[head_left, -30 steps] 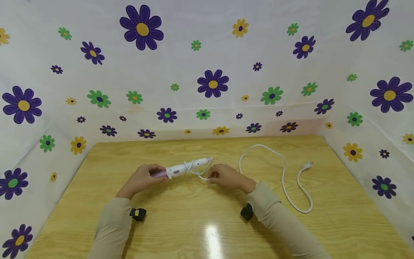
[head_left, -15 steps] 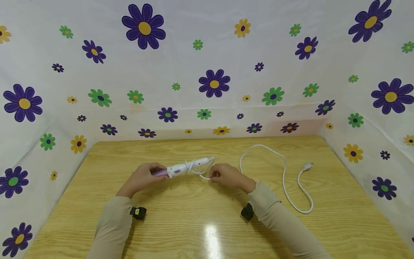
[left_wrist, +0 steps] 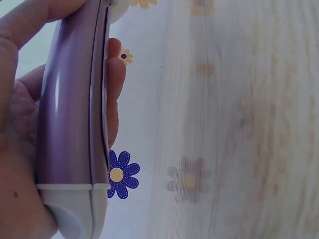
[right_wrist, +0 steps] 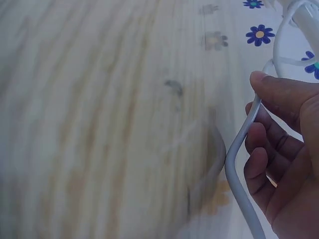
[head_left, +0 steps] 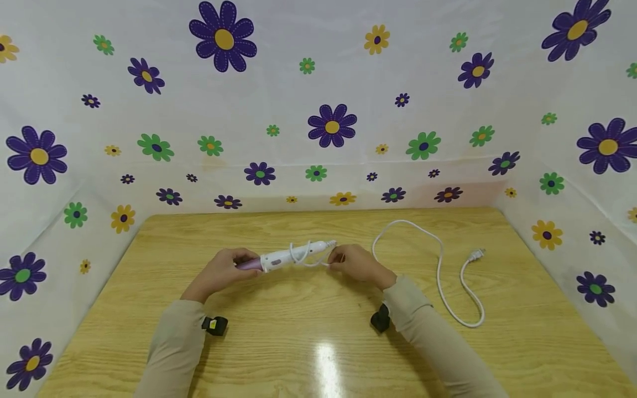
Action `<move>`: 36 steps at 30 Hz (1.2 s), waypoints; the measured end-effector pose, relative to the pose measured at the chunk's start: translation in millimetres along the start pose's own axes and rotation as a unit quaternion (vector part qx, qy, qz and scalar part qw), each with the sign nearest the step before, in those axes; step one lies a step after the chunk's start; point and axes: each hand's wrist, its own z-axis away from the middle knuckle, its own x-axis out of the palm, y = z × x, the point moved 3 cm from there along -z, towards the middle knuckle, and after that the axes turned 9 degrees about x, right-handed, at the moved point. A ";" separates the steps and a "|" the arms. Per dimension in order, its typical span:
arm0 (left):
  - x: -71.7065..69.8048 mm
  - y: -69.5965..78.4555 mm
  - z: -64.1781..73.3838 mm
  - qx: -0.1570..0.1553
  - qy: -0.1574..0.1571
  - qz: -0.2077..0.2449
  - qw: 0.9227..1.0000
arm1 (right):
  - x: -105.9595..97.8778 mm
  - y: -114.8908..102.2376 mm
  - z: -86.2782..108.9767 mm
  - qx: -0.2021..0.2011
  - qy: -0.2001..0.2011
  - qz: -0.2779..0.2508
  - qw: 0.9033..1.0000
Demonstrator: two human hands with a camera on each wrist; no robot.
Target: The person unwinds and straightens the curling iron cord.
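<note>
A hair styling iron with a purple body (left_wrist: pixel 72 99) and a white handle (head_left: pixel 278 258) is held over the table, tilted up to the right. My left hand (head_left: pixel 219 275) grips the purple part, fingers behind and thumb in front, as the left wrist view shows. White power cord (right_wrist: pixel 239 184) loops loosely around the handle. Just right of the handle's end, my right hand (head_left: pixel 360 266) pinches that cord between thumb and fingertips. In the right wrist view the remaining fingers curl beside the cord.
The cord's free length curves over the wooden table (head_left: pixel 278 342) to the right, ending in a plug (head_left: pixel 476 254). White flower-patterned cloth (head_left: pixel 278 99) stands behind and at both sides. Black wrist cameras (head_left: pixel 216 325) sit by each cuff.
My right hand has shifted slightly away from me and to the right with the cord. The loops around the handle look wider and looser. My left hand keeps its grip, nearly still.
</note>
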 end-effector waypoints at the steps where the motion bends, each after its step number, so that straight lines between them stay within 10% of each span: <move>1: 0.1 0.2 0.1 0.000 -0.002 0.002 1.000 | -0.9 1.8 -0.6 0.002 0.003 -0.001 1.000; 24: 5.2 0.0 3.5 0.004 -0.022 -0.008 1.000 | -46.1 -4.1 6.2 -0.018 0.055 0.017 0.998; 36: 2.1 -3.9 4.8 -0.025 0.015 -0.004 1.000 | -45.4 -7.5 27.8 -0.043 0.017 0.028 0.999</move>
